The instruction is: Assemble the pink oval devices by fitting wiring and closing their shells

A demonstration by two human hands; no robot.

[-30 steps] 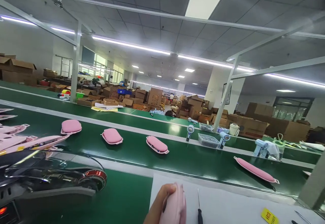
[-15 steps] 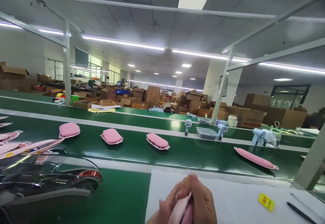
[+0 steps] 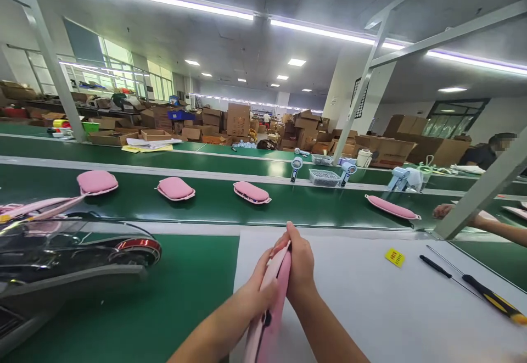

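A pink padded, rounded two-part shell (image 3: 283, 291) stands on edge between my hands over the white sheet (image 3: 349, 297). A dark gap with a small black round part runs between its halves. My left hand (image 3: 259, 289) is closed on its left half, thumb along the side. My right hand (image 3: 301, 261) wraps the far end and right side, fingers pressed at the top. Similar pink pieces lie on the green belt beyond: one (image 3: 97, 182) at left, then another (image 3: 175, 188), a middle one (image 3: 252, 192) and a long narrow-looking one (image 3: 393, 207) at right.
Right of my hands lie a yellow label (image 3: 394, 257), a black screwdriver (image 3: 435, 266) and a black-and-yellow screwdriver (image 3: 492, 297). A dark, glossy object with a red-rimmed wheel (image 3: 138, 249) stands at left. Another person's hand (image 3: 444, 211) reaches in by the right post (image 3: 473, 195).
My view has tilted down, so more of my forearms and the pink shell show. Another person's arm and a second screwdriver handle have come into view at right. Both hands still grip the shell.
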